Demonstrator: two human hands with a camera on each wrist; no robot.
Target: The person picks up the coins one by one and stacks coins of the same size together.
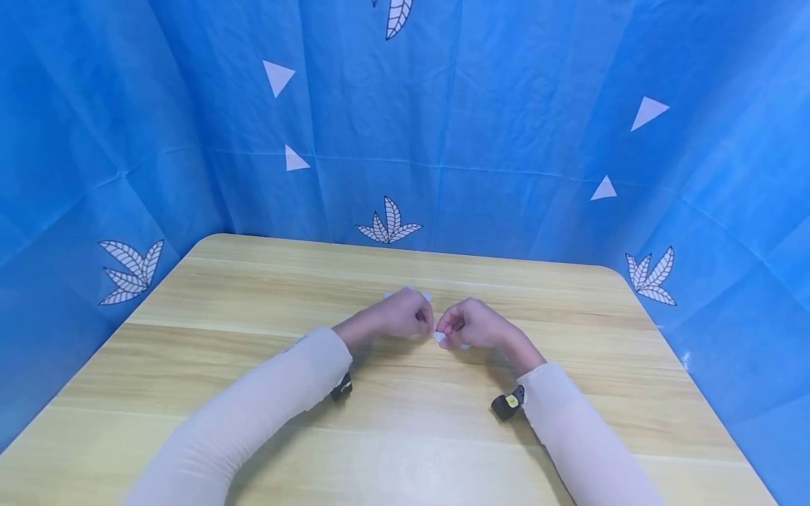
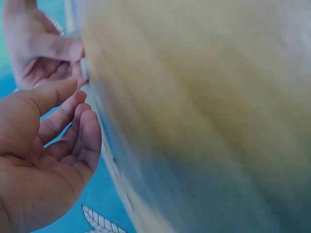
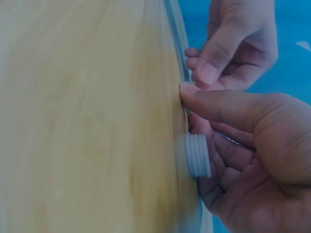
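Over the middle of the table, my left hand (image 1: 405, 314) and my right hand (image 1: 473, 325) come together at the fingertips. Between the right thumb and fingers is a small white disc-like piece (image 1: 439, 336), also seen as a pale white piece (image 2: 84, 70) in the left wrist view. Loosely curled, the left hand (image 2: 53, 145) has its thumb and forefinger close to that piece, with a small gap and nothing visible between them. A stack of thin whitish discs (image 3: 198, 155) stands beside the curled fingers of the right hand (image 3: 277, 141); whether they touch it is unclear.
Pale pieces (image 1: 427, 296) lie on the wooden table (image 1: 405, 450) behind the left hand, partly hidden by it. A blue patterned curtain (image 1: 493, 126) surrounds the table's back and sides. Dark wrist straps (image 1: 506, 405) sit at the sleeve ends.
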